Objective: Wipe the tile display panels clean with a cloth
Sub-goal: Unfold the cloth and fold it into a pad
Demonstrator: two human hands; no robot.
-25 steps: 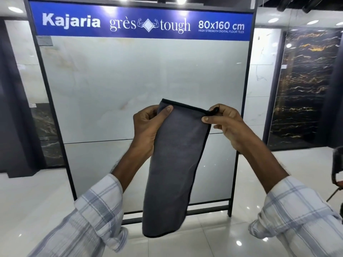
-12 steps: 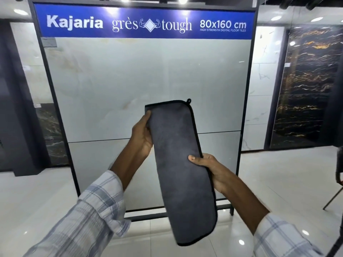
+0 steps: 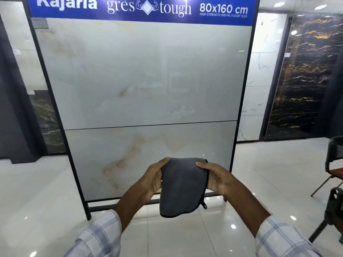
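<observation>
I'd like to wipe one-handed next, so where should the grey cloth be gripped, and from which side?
Probably at the upper part of the grey cloth, from its right side, where the right hand grips. It looks doubled into a pad there, the left hand holding the opposite edge; the lower end hangs loose.

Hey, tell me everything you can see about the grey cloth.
The cloth is dark grey, soft and plush-looking like microfibre, edged in black piping with a small black loop at its lower right corner. It hangs limp, seemingly folded over. The left hand and right hand grip its top corners, holding it before the lower tile panel.
</observation>
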